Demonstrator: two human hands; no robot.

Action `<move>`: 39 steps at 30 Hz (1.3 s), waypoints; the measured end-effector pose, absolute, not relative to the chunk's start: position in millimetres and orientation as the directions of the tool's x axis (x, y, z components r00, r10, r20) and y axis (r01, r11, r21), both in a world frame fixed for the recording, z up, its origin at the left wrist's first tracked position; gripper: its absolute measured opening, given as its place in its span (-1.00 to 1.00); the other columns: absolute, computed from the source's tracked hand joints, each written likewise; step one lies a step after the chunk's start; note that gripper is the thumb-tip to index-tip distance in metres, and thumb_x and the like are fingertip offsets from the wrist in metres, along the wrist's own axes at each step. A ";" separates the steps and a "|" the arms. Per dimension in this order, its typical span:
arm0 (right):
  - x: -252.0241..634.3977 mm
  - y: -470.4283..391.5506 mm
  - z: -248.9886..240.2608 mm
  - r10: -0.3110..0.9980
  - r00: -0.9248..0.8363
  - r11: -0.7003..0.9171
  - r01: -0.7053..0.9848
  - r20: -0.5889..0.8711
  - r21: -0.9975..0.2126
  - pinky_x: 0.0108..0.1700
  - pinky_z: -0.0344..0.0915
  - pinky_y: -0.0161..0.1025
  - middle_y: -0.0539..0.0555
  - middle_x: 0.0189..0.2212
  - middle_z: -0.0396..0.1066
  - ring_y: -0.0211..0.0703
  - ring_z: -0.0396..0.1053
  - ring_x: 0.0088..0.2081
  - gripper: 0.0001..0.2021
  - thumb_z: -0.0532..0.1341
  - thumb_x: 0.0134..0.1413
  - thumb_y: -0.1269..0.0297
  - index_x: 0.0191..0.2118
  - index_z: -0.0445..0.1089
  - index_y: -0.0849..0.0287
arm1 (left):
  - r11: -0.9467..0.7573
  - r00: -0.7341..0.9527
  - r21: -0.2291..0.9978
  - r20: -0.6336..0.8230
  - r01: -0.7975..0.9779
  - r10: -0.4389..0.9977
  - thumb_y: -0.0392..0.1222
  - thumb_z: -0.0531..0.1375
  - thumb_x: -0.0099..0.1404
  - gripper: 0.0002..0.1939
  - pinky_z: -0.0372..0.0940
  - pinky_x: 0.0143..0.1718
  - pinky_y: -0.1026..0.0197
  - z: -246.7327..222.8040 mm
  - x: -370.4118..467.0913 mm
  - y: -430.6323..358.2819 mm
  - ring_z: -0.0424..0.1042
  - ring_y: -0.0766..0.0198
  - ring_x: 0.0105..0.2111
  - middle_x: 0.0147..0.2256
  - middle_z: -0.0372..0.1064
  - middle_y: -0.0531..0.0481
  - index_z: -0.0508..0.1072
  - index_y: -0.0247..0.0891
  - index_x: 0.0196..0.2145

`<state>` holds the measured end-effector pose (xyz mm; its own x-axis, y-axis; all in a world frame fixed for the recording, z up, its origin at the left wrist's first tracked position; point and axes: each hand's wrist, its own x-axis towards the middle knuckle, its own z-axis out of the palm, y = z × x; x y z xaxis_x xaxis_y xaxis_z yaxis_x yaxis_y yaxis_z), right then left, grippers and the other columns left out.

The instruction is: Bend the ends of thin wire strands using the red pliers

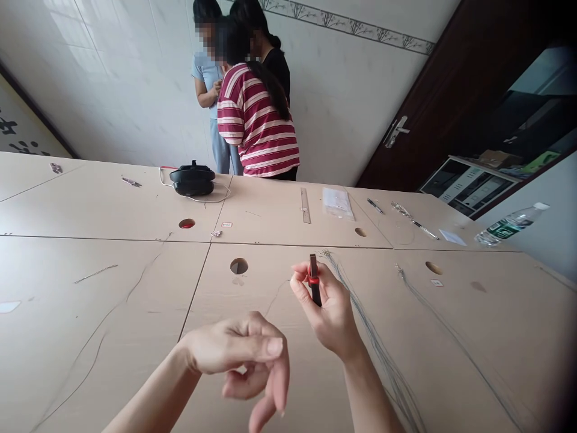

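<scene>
Slim red-and-black hand tool, upright, gripped in right hand above beige panelled tabletop. Left hand: fingers loosely curled, whether holding anything cannot be told. Right: clear plastic bottle with green label, contents indistinct.

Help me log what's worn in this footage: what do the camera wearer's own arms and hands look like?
The left hand and right hand are both bare, without gloves; no rings show. The forearms are bare too, with no sleeve, watch or bracelet in view.
</scene>
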<state>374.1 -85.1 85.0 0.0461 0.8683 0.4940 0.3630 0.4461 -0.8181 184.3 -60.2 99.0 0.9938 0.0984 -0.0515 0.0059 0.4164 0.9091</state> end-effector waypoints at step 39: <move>375.1 -86.1 84.9 0.792 0.226 0.453 0.405 0.568 -0.794 -0.17 0.36 -0.29 -0.04 -0.34 0.38 -0.26 0.38 -0.30 -0.87 0.19 0.24 0.36 -0.12 0.37 0.02 | 0.211 0.854 0.971 -0.201 0.110 0.479 0.18 -0.01 0.41 -0.45 0.28 -0.51 0.27 109.4 200.3 -57.7 0.36 0.35 -0.60 -0.49 0.48 -0.11 0.45 -0.35 -0.43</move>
<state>375.1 -86.1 84.9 0.2264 0.7916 0.5676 0.4054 0.4533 -0.7939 200.3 -57.7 109.4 0.8543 0.4795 -0.2008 0.1100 0.2107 0.9713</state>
